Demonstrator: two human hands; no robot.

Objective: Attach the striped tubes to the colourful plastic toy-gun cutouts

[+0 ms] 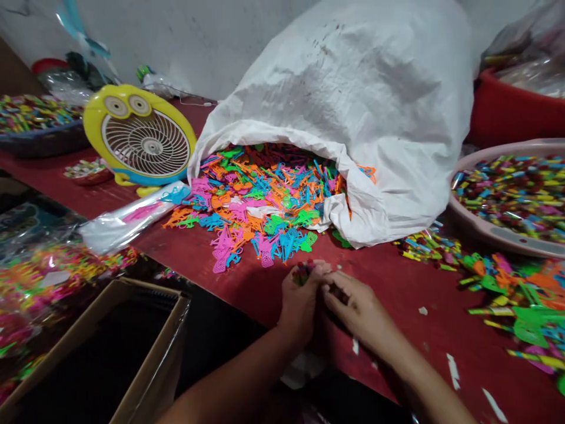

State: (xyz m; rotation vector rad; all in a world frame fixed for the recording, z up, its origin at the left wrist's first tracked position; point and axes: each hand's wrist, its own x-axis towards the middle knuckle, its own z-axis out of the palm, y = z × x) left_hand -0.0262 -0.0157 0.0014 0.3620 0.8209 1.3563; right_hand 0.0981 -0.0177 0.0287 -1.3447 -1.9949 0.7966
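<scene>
My left hand (298,303) is closed around a small bunch of coloured sticks (302,273), of which only dark red and green ends show above the fingers. Against its fingertips, my right hand (354,299) has its fingers bent and drawn together; what they hold, if anything, is hidden. Both hands are over the front of the red table (247,288). Just beyond them lies a heap of flat plastic pieces (265,200) in pink, orange, blue and green, spilling from the mouth of a big white sack (375,100).
A yellow fan (152,144) stands left of the sack, with a bundle of clear plastic bags (128,218) before it. An open cardboard box (170,330) is at lower left. On the right are a pink basin (477,227) of small coloured tubes and assembled pieces (529,321).
</scene>
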